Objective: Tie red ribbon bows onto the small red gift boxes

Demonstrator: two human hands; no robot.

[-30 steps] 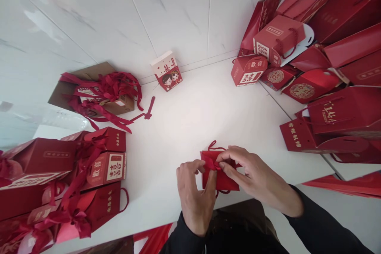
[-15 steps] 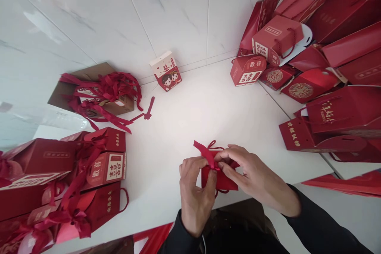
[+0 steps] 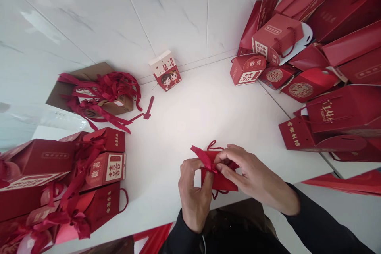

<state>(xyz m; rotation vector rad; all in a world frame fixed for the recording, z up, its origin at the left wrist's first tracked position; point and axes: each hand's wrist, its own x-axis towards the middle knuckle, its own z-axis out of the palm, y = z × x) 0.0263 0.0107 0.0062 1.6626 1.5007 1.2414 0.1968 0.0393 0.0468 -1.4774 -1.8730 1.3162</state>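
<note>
A small red gift box (image 3: 224,181) with dark red cord handles stands near the front edge of the white table. Over its top lies a red ribbon (image 3: 201,154), gathered at a knot or loop between my hands. My left hand (image 3: 195,192) pinches the ribbon between thumb and fingers at the box's left side. From the right, my right hand (image 3: 248,168) pinches the ribbon at the knot with thumb and forefinger. One ribbon end sticks up to the left, beyond my left fingers. My fingers partly hide the knot.
An open cardboard box (image 3: 80,73) full of red ribbons stands back left. Ribbon-tied red gift boxes (image 3: 102,202) crowd the left. More red boxes (image 3: 300,87) pile up on the right. A small printed box (image 3: 167,74) leans near the tiled wall (image 3: 178,12).
The ribbon's free end has dipped slightly to the left. My left fingers have shifted a little around the knot, while my right hand stays almost in place.
</note>
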